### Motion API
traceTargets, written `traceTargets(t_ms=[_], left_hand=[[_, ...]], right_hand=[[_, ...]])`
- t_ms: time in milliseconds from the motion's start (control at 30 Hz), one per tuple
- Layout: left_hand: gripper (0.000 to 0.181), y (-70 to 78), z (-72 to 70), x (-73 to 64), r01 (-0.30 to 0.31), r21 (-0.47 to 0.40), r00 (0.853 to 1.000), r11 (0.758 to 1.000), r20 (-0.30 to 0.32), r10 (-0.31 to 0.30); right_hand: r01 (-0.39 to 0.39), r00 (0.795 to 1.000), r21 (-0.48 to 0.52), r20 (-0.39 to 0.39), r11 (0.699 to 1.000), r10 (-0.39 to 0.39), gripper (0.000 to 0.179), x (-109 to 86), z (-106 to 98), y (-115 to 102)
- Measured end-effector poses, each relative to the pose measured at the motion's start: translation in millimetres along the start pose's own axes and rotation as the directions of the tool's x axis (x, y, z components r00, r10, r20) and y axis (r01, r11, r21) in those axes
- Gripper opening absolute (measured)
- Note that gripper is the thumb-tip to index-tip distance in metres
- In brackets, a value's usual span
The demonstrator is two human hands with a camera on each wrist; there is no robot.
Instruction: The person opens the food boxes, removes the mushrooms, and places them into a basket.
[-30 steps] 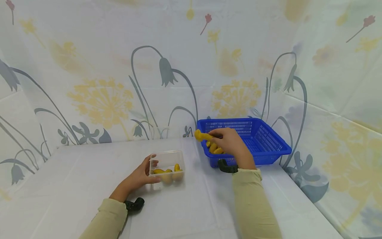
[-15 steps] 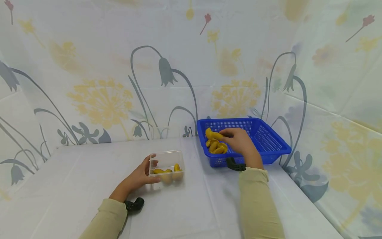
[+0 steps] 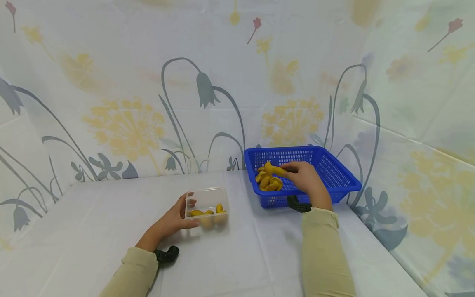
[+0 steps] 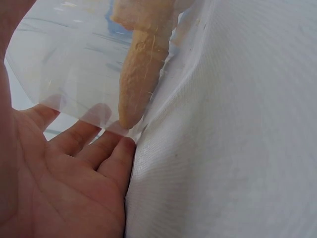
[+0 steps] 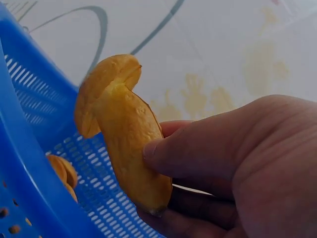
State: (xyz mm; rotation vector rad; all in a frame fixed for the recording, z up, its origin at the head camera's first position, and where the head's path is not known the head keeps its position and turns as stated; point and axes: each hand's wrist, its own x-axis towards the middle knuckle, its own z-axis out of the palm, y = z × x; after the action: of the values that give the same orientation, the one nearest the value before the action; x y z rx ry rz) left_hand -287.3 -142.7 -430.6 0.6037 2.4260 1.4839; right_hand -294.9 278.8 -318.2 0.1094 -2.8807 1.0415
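- Floral-print backdrop (image 3: 122,53) in grey, yellow and muted red; white cloth (image 3: 104,218) covers the work surface below it.
- Held mushroom (image 5: 131,136): deep yellow, with a thick, slightly wrinkled stem, a dark spot at the stem's end, and a curved, lopsided cap pointing to eleven o'clock in the right wrist view. It lies towards four o'clock from the head view's centre, over the nine o'clock part of the basket.
- Right hand (image 3: 306,181): thumb and fingers pinch the stem, leaving the cap free.
- Blue basket (image 3: 270,201): perforated walls; a mushroom pile (image 3: 266,181) of similar yellow colour gathers at its nine o'clock side.
- Clear box (image 3: 209,197): towards seven o'clock from centre; it contains several yellow pieces (image 3: 197,213), their lower parts hazy through the wall.
- Left hand (image 3: 170,222): grips the box at its nine o'clock side, thumb and fingers spread around the corners.
- Comparison: one second earlier, the held mushroom crosses the basket's nine o'clock rim; now it sits farther towards three o'clock, within the basket's outline, and more of the pile shows. Left hand and box keep their positions.
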Motion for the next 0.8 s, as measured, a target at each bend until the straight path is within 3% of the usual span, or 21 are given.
traceTargets(t_ms=[500, 800], left_hand=[[0.102, -1.4, 0.3, 1.4, -0.006, -0.001, 1.0, 1.0, -0.001, 0.006], [0.103, 0.0, 0.7, 0.8, 0.004, -0.003, 1.0, 1.0, -0.01, -0.004]], right_hand=[[-0.046, 0.999, -0.042, 0.018, 0.998, 0.046, 0.035, 1.1, -1.7, 20.3], [-0.05, 0.998, -0.082, 0.041, 0.995, 0.054, 0.032, 1.0, -0.2, 20.2]])
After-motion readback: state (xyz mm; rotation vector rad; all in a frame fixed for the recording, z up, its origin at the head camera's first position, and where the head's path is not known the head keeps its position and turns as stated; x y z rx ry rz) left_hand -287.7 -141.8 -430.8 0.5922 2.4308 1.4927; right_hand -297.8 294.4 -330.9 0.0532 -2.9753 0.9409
